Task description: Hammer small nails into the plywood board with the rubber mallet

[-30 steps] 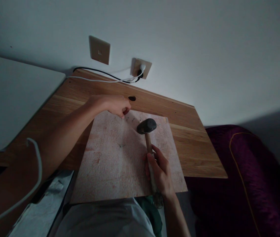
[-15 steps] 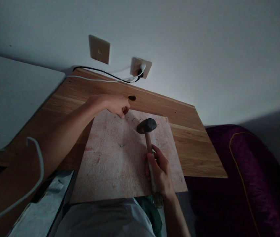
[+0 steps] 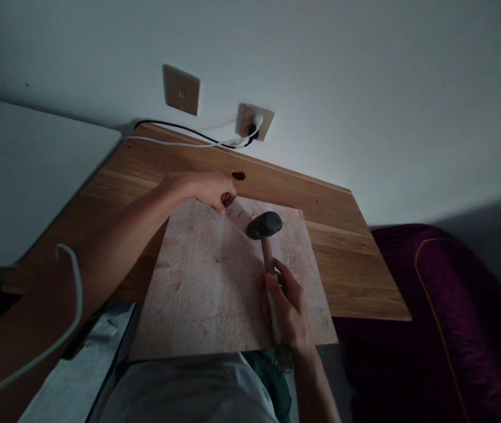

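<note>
A pale plywood board (image 3: 197, 299) lies on a wooden desk (image 3: 338, 252), its near edge over my lap. My right hand (image 3: 288, 308) is wrapped round the wooden handle of a hammer (image 3: 264, 225), whose dark head rests on the board's far part. My left hand (image 3: 210, 189) reaches to the board's far edge with fingertips pinched together on something too small to make out. Several small nails (image 3: 233, 212) lie scattered on the board beside those fingers. A bent nail (image 3: 219, 258) lies near the board's middle.
A wall socket (image 3: 256, 121) holds a white and a black plug, with cables running left along the desk's back edge. A blank wall plate (image 3: 181, 89) is left of it. A white cable (image 3: 72, 305) loops at the left. A dark purple cushion (image 3: 444, 317) is at the right.
Almost nothing moved. My left fingers shifted slightly at the board's far edge, and the view drifted a little to the right. The hammer stays resting on the board.
</note>
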A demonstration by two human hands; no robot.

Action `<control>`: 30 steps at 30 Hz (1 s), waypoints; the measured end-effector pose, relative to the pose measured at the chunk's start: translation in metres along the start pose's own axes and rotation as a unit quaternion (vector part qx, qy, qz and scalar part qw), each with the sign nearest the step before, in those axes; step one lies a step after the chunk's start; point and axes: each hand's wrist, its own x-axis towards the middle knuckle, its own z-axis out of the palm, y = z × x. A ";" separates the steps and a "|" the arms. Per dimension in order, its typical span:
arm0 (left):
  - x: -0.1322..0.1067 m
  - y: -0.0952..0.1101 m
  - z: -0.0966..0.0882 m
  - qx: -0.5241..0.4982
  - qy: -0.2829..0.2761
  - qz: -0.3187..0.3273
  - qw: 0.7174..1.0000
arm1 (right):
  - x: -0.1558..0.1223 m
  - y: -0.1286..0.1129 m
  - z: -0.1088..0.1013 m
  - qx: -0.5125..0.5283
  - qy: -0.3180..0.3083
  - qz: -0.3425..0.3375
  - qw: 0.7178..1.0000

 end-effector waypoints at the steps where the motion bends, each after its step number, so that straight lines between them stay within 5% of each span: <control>1: -0.002 0.001 0.001 -0.010 0.000 0.003 1.000 | 0.000 0.000 0.000 0.000 0.001 0.001 1.000; 14: -0.049 0.001 0.066 -0.187 0.235 0.009 0.954 | 0.002 0.006 -0.004 -0.015 -0.007 0.002 1.000; 23: -0.046 0.001 0.077 -0.150 0.302 -0.017 0.941 | 0.001 -0.002 -0.003 -0.034 -0.002 -0.010 0.999; 30: -0.046 0.001 0.076 -0.128 0.282 0.011 0.951 | 0.001 -0.013 -0.002 -0.039 0.007 -0.006 0.999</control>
